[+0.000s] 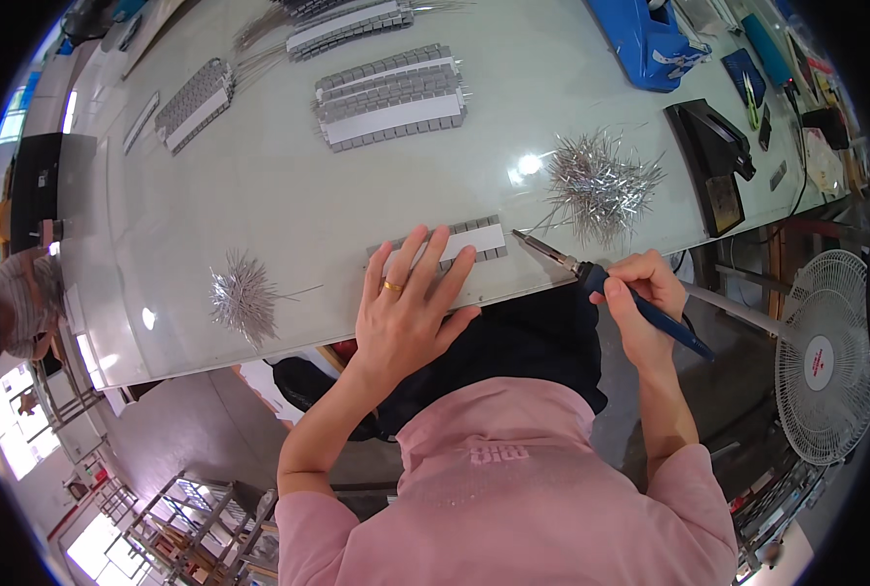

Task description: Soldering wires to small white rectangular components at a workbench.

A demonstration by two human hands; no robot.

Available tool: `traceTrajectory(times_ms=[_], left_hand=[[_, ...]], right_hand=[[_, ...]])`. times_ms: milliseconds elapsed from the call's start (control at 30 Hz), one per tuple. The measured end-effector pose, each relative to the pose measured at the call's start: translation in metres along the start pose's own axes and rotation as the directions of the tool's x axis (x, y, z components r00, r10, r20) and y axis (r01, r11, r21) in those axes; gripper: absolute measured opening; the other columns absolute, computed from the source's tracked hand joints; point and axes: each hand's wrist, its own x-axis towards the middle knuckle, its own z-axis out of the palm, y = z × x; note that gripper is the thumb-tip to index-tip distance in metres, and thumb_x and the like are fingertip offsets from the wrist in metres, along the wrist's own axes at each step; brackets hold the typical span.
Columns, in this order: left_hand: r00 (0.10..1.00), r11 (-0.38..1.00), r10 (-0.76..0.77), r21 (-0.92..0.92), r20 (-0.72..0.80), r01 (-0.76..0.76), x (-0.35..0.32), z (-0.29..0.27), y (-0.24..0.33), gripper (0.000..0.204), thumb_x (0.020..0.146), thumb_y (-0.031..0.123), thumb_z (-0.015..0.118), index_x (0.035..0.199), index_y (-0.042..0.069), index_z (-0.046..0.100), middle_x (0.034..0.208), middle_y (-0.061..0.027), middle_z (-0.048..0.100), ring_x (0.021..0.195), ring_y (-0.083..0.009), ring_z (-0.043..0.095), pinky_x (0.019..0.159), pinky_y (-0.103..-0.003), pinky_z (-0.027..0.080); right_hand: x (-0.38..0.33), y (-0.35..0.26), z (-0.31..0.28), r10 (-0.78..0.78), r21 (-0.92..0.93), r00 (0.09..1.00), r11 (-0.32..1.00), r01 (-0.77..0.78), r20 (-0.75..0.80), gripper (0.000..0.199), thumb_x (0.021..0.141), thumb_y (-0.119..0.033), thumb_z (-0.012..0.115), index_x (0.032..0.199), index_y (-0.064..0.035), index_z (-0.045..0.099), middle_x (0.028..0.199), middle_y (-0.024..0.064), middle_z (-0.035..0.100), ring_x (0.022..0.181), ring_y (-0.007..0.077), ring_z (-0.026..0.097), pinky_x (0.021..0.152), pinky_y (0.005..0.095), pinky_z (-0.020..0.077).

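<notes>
Pressing down flat, the left hand (406,303) lies with fingers spread over a strip of small grey blocks with a white band (455,244) close to the near edge of the pale surface (259,186); the hand is opened out, gripping nothing, and a gold ring shows on one finger. The right hand (640,298) is clenched around a soldering iron with a dark blue handle (640,308), held like a pen just off the near edge, its metal tip slanting up toward the right end of the strip; I cannot tell whether the tip touches it.

Just beyond the iron's tip, toward the right side of the surface, sits a tangled heap of thin silvery pins (601,186). A second, smaller heap of pins (243,293) lies near the near edge to the left of the flat hand, well apart from it. Farther back, around the middle of the surface, rest several longer strips stacked together (391,98), with more strips (196,103) toward the far left and another bundle (342,24) at the far edge. At the far right corner stands a blue tape dispenser (645,39), and nearer along the right edge a black stand (713,161) with a brownish pad in front of it.

Off the surface to the right stands a white fan (826,356). At the left, beyond the surface's end, another person (20,298) in a striped top bends over their own bench
</notes>
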Motion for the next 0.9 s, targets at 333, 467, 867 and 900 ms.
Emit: traceTrajectory(times_ms=[333,467,867,900], left_hand=[[1.0,1.0,0.022,-0.008,0.008,-0.021,0.005,0.001,-0.001,0.059,0.074,0.035,0.074,0.128,0.016,0.06,0.139,-0.0113,0.049,0.129,-0.0289,0.045,0.106,-0.048,0.034],[1.0,1.0,0.016,-0.003,0.013,-0.016,0.001,0.001,-0.004,0.06,0.074,0.035,0.074,0.129,0.016,0.059,0.14,-0.0116,0.048,0.129,-0.0296,0.044,0.106,-0.049,0.033],[0.902,0.922,-0.322,0.12,-0.289,0.368,-0.086,-0.031,-0.054,0.048,0.081,0.028,0.066,0.123,0.005,0.063,0.128,-0.0134,0.055,0.119,-0.0329,0.05,0.104,-0.051,0.034],[0.898,0.918,-0.331,0.121,-0.29,0.377,-0.088,-0.031,-0.056,0.048,0.081,0.028,0.066,0.123,0.005,0.063,0.128,-0.0134,0.055,0.119,-0.0329,0.05,0.104,-0.051,0.034]], right_hand=[[0.006,-0.022,0.002,-0.241,-0.387,0.963,0.882,0.27,0.121,0.015,0.074,0.003,0.071,0.084,-0.0008,0.061,0.075,0.009,0.064,0.065,0.0153,0.063,0.06,0.0267,0.05],[0.011,-0.039,0.018,-0.403,-0.522,0.864,0.689,0.503,0.301,0.024,0.065,0.003,0.075,0.083,-0.0025,0.06,0.074,0.0121,0.062,0.059,0.0249,0.062,0.054,0.0286,0.0482],[-0.007,-0.01,0.006,-0.243,-0.334,0.961,0.902,0.274,0.133,0.014,0.084,0.0,0.064,0.096,0.0013,0.057,0.094,0.0165,0.061,0.085,0.0232,0.064,0.079,0.0323,0.0519],[-0.006,-0.01,0.016,-0.216,-0.322,0.966,0.913,0.252,0.146,0.013,0.083,0.0,0.065,0.094,0.0018,0.058,0.092,0.0166,0.062,0.086,0.0244,0.064,0.08,0.0325,0.0516]])
